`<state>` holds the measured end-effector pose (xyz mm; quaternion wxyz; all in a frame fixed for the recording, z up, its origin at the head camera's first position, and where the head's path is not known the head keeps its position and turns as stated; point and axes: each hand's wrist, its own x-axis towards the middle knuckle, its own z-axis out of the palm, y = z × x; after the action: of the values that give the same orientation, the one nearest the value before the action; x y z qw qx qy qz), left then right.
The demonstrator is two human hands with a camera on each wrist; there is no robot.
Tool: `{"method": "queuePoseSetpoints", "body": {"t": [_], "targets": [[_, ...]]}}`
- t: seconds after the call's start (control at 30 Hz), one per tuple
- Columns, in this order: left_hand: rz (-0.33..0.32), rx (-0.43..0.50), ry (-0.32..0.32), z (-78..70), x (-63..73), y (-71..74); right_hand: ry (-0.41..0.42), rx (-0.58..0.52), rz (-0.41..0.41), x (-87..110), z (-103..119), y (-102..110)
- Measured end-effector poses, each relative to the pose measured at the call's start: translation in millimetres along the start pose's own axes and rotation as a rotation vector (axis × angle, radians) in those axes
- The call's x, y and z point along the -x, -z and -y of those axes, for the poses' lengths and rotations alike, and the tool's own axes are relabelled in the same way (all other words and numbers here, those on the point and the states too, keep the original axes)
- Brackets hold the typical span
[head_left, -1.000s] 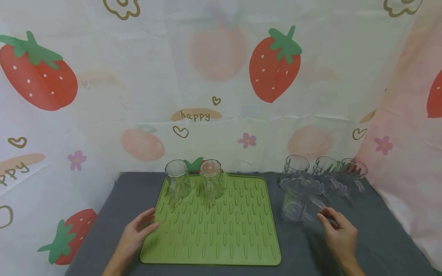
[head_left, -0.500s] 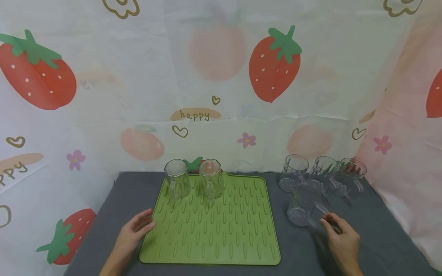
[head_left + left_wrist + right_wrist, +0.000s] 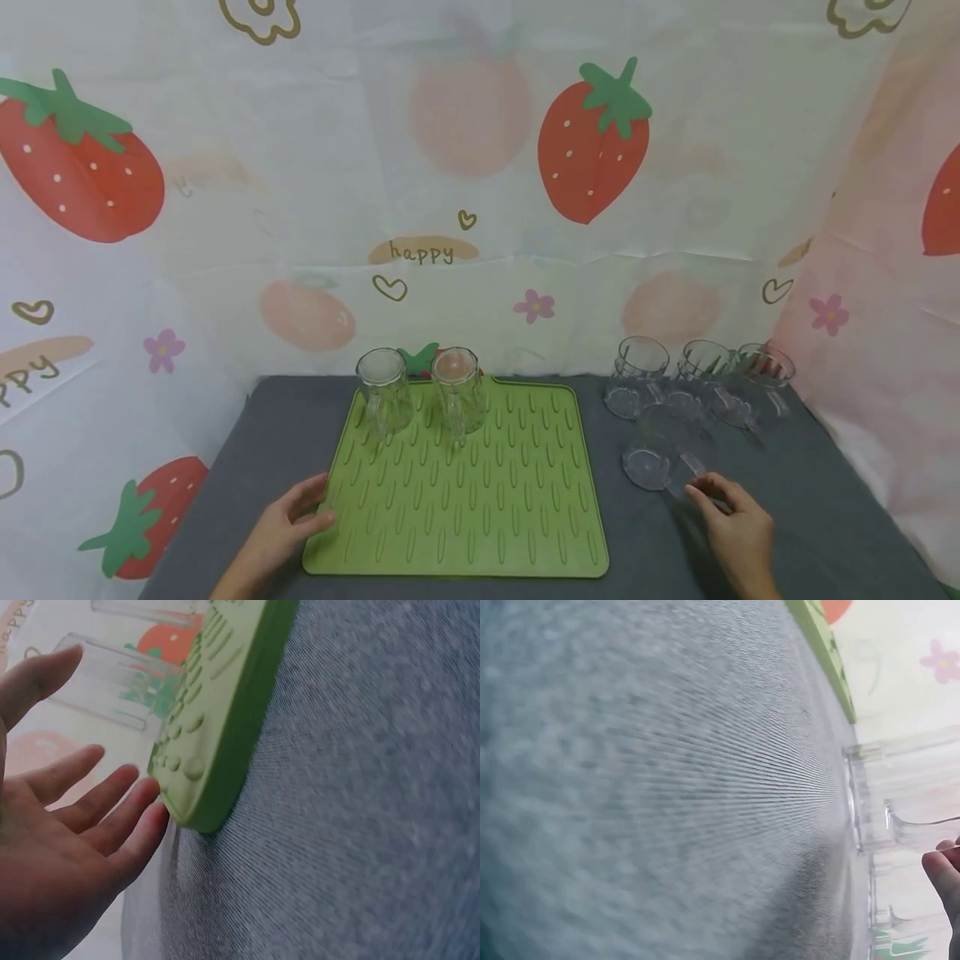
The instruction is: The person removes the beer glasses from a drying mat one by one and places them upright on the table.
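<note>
A clear glass mug (image 3: pixel 647 467) stands on the dark grey cloth, just right of the green ribbed mat (image 3: pixel 480 517). Thumb and fingers of my right hand (image 3: pixel 737 527) pinch its handle; in the right wrist view only the fingertips (image 3: pixel 941 866) show, at the right edge. My left hand (image 3: pixel 276 527) is by the mat's left edge, its fingers spread and slightly bent, holding nothing. In the left wrist view its fingertips come close to the mat's corner (image 3: pixel 199 802); whether they touch it, I cannot tell. Two more glass mugs (image 3: pixel 386 400) stand side by side on the mat's back left.
Several clear glass mugs (image 3: pixel 637 375) stand close together at the back right of the cloth, just behind the pinched one. A white curtain (image 3: pixel 480 200) printed with strawberries hangs behind the table and along both sides.
The right hand's mug has shifted slightly right and toward me, and now looks settled on the cloth. My left hand has drawn back a little toward the near left.
</note>
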<state>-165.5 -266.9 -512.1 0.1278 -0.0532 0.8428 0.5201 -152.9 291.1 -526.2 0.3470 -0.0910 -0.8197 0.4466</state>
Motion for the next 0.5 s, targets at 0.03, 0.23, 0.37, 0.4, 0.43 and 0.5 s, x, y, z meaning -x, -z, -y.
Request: {"method": "queuePoseSetpoints", "body": {"t": [0.03, 0.23, 0.37, 0.4, 0.43, 0.5], "targets": [[0.012, -0.013, -0.002, 0.4, -0.3, 0.1, -0.006, -0.001, 0.003, 1.3, 0, 0], [0.019, -0.074, 0.009, -0.4, -0.8, 1.7, -0.04, -0.01, 0.008, 4.5, 1, -2], [0.024, -0.14, -0.004, 0.4, 2.3, 3.1, -0.044, -0.01, 0.003, 4.2, 2, -3], [0.027, -0.155, -0.016, 1.4, 3.8, 3.7, -0.045, -0.012, 0.005, 4.4, 2, -3], [0.037, -0.172, -0.023, 2.8, 5.8, 4.4, -0.051, -0.018, 0.01, 5.0, 2, -3], [0.066, -0.203, -0.025, 7.8, 10.3, 6.0, -0.077, -0.023, 0.024, 7.5, 3, -3]]}}
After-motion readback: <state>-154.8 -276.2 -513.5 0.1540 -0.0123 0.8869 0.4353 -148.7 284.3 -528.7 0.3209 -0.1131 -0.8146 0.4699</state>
